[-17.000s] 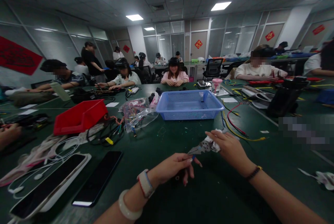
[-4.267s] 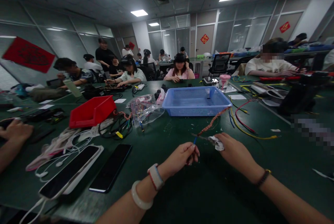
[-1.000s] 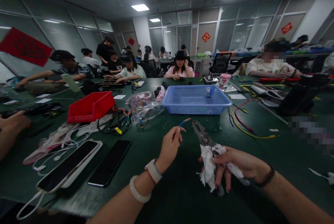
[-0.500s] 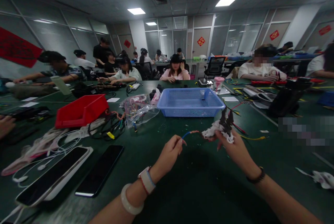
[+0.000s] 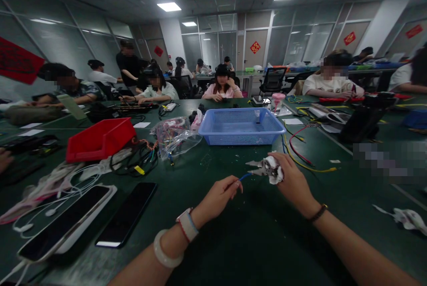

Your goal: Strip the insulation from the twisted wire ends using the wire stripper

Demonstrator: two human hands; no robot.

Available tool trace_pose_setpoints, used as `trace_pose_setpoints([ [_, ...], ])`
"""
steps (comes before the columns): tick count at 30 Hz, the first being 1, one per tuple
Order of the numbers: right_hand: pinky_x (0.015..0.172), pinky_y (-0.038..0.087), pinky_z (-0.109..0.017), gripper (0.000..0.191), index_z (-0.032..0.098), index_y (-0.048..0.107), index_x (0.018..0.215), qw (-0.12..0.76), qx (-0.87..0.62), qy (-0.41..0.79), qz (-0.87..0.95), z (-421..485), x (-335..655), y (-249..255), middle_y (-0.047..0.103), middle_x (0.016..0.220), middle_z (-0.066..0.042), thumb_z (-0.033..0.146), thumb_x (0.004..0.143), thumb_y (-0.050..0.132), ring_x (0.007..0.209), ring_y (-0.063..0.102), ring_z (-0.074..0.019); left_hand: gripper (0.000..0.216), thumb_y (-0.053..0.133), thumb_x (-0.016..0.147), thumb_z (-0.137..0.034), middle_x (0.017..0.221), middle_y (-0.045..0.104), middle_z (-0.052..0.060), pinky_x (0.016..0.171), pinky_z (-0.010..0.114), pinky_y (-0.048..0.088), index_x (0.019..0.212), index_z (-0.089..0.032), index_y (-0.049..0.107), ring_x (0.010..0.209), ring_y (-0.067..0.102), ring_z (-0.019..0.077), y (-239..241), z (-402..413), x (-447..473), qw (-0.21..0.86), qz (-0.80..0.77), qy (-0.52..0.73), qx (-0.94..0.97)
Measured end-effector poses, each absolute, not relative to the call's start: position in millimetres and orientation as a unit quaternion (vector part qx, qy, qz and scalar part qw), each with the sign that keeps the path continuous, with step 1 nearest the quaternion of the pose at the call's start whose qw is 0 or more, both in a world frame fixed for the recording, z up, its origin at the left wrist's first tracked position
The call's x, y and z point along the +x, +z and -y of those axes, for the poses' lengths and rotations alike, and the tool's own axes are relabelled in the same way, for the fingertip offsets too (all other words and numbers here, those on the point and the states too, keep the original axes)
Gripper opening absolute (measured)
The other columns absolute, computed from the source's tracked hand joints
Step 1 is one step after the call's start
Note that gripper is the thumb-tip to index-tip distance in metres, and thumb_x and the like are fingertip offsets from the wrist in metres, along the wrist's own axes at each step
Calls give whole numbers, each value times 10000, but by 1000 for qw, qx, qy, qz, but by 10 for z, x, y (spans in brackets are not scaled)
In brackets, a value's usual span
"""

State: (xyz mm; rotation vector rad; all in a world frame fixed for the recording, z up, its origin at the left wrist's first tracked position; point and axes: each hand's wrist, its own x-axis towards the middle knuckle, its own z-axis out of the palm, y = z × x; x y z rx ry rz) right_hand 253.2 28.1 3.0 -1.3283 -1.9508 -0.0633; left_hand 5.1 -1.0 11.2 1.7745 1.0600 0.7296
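My left hand (image 5: 223,193) pinches a short blue wire (image 5: 245,176) between thumb and fingers, its free end pointing right. My right hand (image 5: 291,178) is wrapped round wire-stripping pliers (image 5: 263,167), whose handles are covered with crumpled white tissue (image 5: 275,175). The pliers' jaws point left and lie apart, with the wire's tip at or just beside the lower jaw; contact is too small to tell. Both hands are above the dark green table (image 5: 247,241). The handle ends are hidden in my right palm.
Ahead stands a blue mesh basket (image 5: 242,138). A red bin (image 5: 100,140), a clear bag of wires (image 5: 176,137), a black phone (image 5: 128,215) and a white-cased phone (image 5: 66,223) lie leftward. Coloured wires (image 5: 300,157) and crumpled tissue (image 5: 408,220) are at right. Several people sit beyond.
My right hand has turned the pliers from upright to pointing left, towards the wire. The bare copper strand seen at the wire's end before is no longer visible. My left hand keeps its pinch.
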Motion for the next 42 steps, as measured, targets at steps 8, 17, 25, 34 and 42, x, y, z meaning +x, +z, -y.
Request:
trace_pose_setpoints([
  [8, 858, 539, -363, 565, 196, 467, 1301, 287, -515, -122, 799, -255, 2484, 21, 522, 1335, -101, 76, 750, 498, 1138, 558, -258, 355, 360, 966, -391, 660, 408, -36, 580, 232, 304, 909, -148, 612, 610, 402, 112, 135, 27, 57, 463, -422, 298, 721],
  [17, 812, 565, -371, 661, 163, 380, 1371, 250, -518, -165, 801, -265, 2474, 16, 454, 1410, -123, 40, 725, 459, 1151, 556, -273, 349, 363, 964, -400, 656, 406, -39, 573, 224, 305, 918, -152, 604, 601, 390, 108, 105, 11, 45, 475, -414, 301, 716],
  [25, 1020, 434, -446, 666, 121, 348, 1384, 249, -492, -185, 813, -278, 2438, 5, 431, 1409, -171, 2, 733, 427, 1231, 488, -290, 356, 359, 967, -398, 669, 410, -36, 566, 222, 302, 923, -150, 611, 604, 390, 107, 117, 14, 37, 444, -419, 281, 740],
  [34, 994, 441, -476, 700, 140, 309, 1396, 260, -475, -176, 822, -285, 2406, -45, 449, 1371, -187, -22, 719, 374, 1228, 484, -292, 337, 355, 966, -388, 673, 402, -35, 556, 220, 295, 930, -152, 593, 603, 379, 107, 117, 5, 32, 466, -417, 273, 732],
  [42, 846, 463, -407, 398, 114, 499, 1204, 214, -474, -244, 819, -309, 2434, 16, 574, 1192, -174, 62, 815, 429, 955, 566, -268, 320, 374, 965, -373, 668, 377, -41, 549, 216, 286, 944, -141, 593, 591, 359, 99, 55, -27, 26, 505, -396, 273, 717],
])
